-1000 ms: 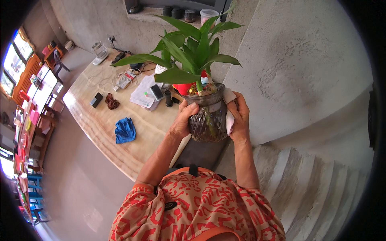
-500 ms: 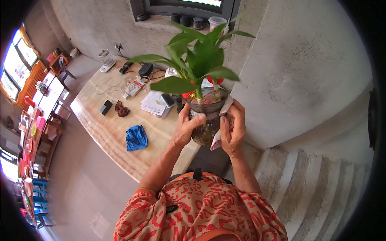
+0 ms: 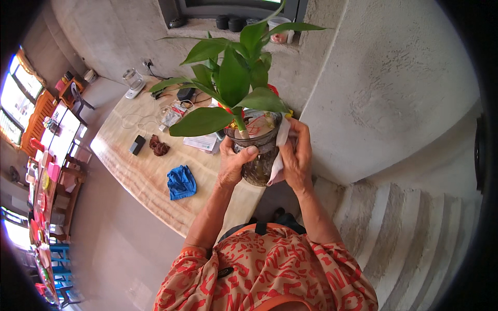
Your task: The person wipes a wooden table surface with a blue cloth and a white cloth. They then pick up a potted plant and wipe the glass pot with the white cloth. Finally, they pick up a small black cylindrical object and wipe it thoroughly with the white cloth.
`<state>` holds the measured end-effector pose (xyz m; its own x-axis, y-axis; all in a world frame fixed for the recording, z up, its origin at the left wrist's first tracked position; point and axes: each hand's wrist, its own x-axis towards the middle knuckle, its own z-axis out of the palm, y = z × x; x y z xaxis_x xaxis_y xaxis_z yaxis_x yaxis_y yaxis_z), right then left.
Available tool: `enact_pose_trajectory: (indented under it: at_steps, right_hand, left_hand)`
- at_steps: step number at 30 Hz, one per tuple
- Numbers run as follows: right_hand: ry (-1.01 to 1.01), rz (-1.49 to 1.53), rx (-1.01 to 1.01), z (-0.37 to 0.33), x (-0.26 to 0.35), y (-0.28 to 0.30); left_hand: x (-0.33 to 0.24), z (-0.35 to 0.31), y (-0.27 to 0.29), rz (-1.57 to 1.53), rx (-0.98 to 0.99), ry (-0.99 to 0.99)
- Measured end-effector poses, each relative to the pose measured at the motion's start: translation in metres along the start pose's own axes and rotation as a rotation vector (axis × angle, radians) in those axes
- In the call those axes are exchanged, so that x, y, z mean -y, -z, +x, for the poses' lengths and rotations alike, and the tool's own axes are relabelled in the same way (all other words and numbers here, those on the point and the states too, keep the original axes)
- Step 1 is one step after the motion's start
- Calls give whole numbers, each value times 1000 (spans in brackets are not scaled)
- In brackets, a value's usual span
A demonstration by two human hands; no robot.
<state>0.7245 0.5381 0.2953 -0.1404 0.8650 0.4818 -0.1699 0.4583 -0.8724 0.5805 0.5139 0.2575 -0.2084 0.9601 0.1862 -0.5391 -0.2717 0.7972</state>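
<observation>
Raised in front of my body is a dark, clear glass vase (image 3: 258, 165) holding a green leafy plant (image 3: 234, 78), with stems and reddish roots showing inside its mouth. My left hand (image 3: 233, 161) wraps round the vase's left side, thumb laid across the glass. On the other side my right hand (image 3: 296, 158) presses a pale cloth (image 3: 278, 165) against the vase. Red and gold decoration shows partly behind the leaves. The fingertips behind the glass are hidden.
Below the vase stretches a wood-grain table (image 3: 150, 184). On it lie a blue cloth (image 3: 181, 182), a brown bunched item (image 3: 158, 146), a small black box (image 3: 137, 145), papers (image 3: 202, 142), cables and a glass kettle (image 3: 133, 80). Concrete steps (image 3: 394, 228) descend at my right.
The vase with the plant has come slightly nearer and left, and tilted a little. Both hands keep their hold, the right one with the cloth.
</observation>
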Motion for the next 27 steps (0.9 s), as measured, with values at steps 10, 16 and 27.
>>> enact_pose_trajectory:
  at_steps: [10, 16, 27]
  right_hand:
    - [12, -102, 45, 21, -11, -6]
    - [357, -446, 198, -11, -16, 3]
    - [-255, 413, 169, 23, -17, 29]
  left_hand:
    - [-7, 11, -4, 24, -85, -113]
    - [-10, 17, 1, 57, -114, -68]
    - [-22, 35, -16, 35, 89, -81]
